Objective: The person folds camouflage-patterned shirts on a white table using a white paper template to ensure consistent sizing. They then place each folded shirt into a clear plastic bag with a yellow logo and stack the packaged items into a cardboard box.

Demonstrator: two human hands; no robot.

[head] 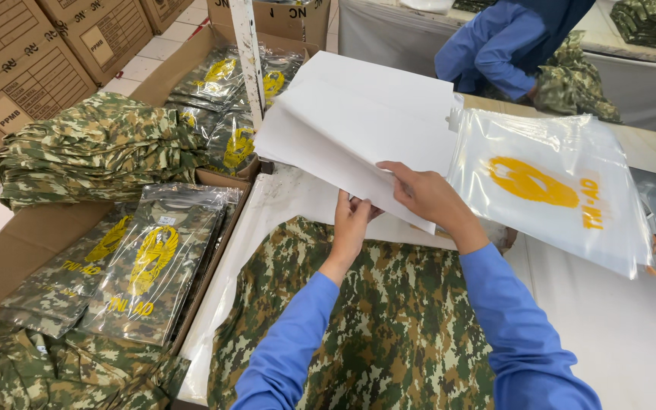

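Hands pinch white paper [358, 121]: left hand [352, 220] beneath, right hand [427, 196] on top; paper could tear if tugged.

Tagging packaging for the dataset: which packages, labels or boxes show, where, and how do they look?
Clear bags: stack at right, yellow print.
Bagged shirts: open carton at left, clear plastic, camouflage, yellow emblem.
More bagged shirts: carton behind.
Brown boxes: top left, dark print, pale labels.
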